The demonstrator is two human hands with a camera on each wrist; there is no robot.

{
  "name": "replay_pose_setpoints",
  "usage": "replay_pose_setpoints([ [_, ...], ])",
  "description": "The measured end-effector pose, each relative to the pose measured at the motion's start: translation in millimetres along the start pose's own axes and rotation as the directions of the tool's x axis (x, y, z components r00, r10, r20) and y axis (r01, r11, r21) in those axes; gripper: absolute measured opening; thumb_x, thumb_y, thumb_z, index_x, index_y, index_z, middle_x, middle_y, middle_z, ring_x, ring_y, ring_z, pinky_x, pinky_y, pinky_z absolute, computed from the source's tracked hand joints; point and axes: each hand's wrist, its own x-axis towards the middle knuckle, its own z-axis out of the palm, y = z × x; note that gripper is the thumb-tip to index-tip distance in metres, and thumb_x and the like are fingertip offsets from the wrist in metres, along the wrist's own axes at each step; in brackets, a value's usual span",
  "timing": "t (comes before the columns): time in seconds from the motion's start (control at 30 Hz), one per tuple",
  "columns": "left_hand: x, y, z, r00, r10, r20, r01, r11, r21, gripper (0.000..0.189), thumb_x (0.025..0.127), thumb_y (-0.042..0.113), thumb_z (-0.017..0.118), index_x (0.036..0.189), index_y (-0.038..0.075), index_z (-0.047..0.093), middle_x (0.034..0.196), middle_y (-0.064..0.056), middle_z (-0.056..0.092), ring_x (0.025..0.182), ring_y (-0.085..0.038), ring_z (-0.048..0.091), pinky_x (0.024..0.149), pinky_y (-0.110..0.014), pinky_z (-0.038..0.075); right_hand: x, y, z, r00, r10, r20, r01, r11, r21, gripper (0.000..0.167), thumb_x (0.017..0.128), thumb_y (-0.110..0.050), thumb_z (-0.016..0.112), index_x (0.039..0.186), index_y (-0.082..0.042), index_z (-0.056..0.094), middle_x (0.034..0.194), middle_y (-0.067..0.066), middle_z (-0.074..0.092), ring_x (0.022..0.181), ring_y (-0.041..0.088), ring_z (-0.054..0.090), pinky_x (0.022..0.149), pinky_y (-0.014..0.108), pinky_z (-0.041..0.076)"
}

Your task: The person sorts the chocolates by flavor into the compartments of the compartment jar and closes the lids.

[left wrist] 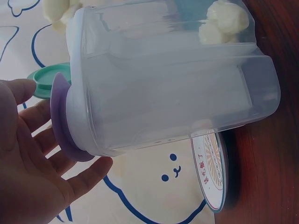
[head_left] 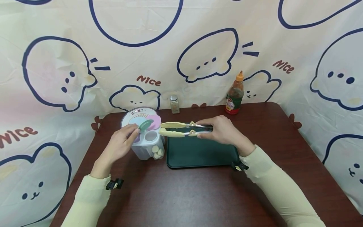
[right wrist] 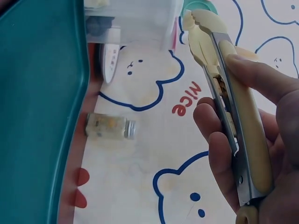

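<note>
My left hand (head_left: 120,143) pinches a green round lid (head_left: 146,125) between thumb and finger, tilted up beside the round opening of a translucent container (head_left: 141,151). Its other fingers reach under a purple lid (left wrist: 63,121) in the left wrist view. Several pale pieces (head_left: 157,152) lie inside one compartment, and a pink lid (head_left: 154,122) tops another. My right hand (head_left: 222,129) grips metal tongs (head_left: 187,129) with cream tips and handles. The tong tips point left, close to the container's top and the green lid.
A dark green tray (head_left: 201,154) lies right of the container. Behind the container stands a round white printed plate-like piece (head_left: 131,116). At the table's back edge are a shaker jar (head_left: 174,104) and a sauce bottle (head_left: 235,94), before a printed cloth wall.
</note>
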Motion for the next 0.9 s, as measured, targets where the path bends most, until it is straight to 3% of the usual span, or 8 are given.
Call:
replay_pose_setpoints([
  [0.6,-0.6,0.8,-0.6,1.0,-0.017,0.01,0.017,1.0,-0.002,0.05,0.106,0.041,0.042,0.136,0.005,0.058,0.143,-0.019,0.055,0.13,-0.04,0.052,0.109,-0.064,0.039,16.2,-20.1,13.0,0.999,-0.047,0.02,0.047,0.998,-0.031,0.045,0.084,-0.041,0.079,0.125,-0.025,0.071,0.094,-0.005,0.077,0.07,0.011,0.056,0.061,0.027,0.046],
  [0.9,-0.4,0.7,-0.4,1.0,-0.021,0.015,0.021,1.0,0.001,0.051,0.106,0.042,0.041,0.137,0.005,0.058,0.145,-0.019,0.054,0.134,-0.041,0.05,0.111,-0.064,0.037,23.3,-25.0,18.6,0.999,-0.027,0.044,0.03,0.998,-0.054,0.045,0.086,-0.044,0.077,0.127,-0.027,0.07,0.085,-0.007,0.074,0.069,0.013,0.055,0.061,0.029,0.044],
])
